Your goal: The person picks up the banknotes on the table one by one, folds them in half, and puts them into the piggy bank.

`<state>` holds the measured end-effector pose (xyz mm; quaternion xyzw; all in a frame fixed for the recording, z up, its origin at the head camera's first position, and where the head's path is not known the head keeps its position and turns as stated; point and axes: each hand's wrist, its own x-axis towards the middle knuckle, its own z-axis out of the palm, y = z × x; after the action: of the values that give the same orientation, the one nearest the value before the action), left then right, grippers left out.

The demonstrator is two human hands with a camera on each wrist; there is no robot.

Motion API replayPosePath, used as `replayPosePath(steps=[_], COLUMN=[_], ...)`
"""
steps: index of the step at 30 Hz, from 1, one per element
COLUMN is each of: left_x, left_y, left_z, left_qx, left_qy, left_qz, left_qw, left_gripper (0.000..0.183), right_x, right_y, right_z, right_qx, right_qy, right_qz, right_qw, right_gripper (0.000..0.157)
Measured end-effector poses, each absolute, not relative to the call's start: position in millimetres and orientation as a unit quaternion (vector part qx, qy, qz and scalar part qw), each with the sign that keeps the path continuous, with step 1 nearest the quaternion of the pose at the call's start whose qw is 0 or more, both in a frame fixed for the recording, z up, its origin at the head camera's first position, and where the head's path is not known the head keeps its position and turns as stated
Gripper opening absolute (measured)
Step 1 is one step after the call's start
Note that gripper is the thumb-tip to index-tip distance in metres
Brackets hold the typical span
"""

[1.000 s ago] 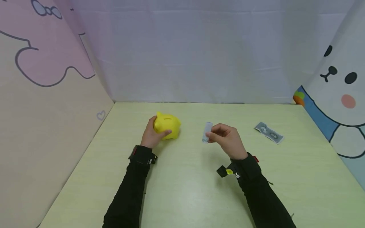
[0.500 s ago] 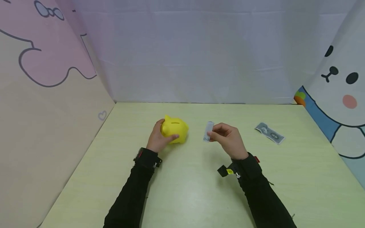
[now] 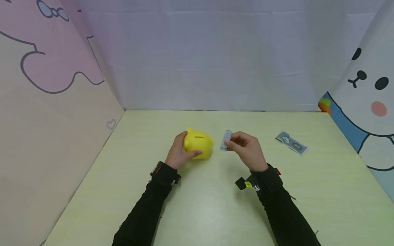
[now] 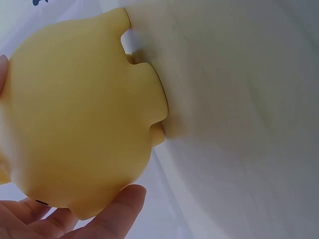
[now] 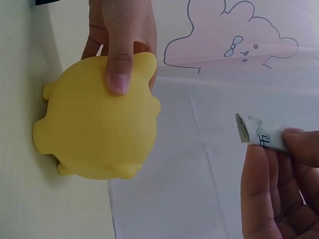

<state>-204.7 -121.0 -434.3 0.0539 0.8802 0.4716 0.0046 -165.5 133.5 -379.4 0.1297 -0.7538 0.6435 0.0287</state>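
A yellow piggy bank [image 3: 201,143] with a slot in its top stands upright on the table. My left hand [image 3: 181,150] grips it from the left, thumb across the near side and fingers behind; in the left wrist view the piggy bank [image 4: 84,104] shows its feet at the table surface. To its right, my right hand [image 3: 247,150] pinches a folded banknote [image 3: 226,140] between thumb and fingers, apart from the piggy bank. The right wrist view shows the folded end of that banknote [image 5: 266,135], several layers thick.
Another banknote [image 3: 291,143], creased, lies on the pale table [image 3: 203,212] to the right of my right hand. A white curtain [image 3: 197,58] hangs behind the table's back edge. Cartoon-printed panels stand at the left and right.
My left hand has moved the piggy bank to the right and slightly nearer, closer to the folded banknote. My right hand has stayed almost still, still pinching the note.
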Motion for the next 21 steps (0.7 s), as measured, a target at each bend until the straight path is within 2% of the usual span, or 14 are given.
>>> replayPosePath(steps=[21], left_x=[-186], left_y=[-91], left_z=[-440], left_qx=[0.120], left_qy=[0.879], left_qz=[0.461], left_qw=[-0.024], left_gripper=[0.096], right_x=[-168], right_y=[132], right_z=[-382], right_qx=[0.147], right_qy=[-0.751], right_qz=[0.642], right_qw=[0.032], right_gripper=[0.018])
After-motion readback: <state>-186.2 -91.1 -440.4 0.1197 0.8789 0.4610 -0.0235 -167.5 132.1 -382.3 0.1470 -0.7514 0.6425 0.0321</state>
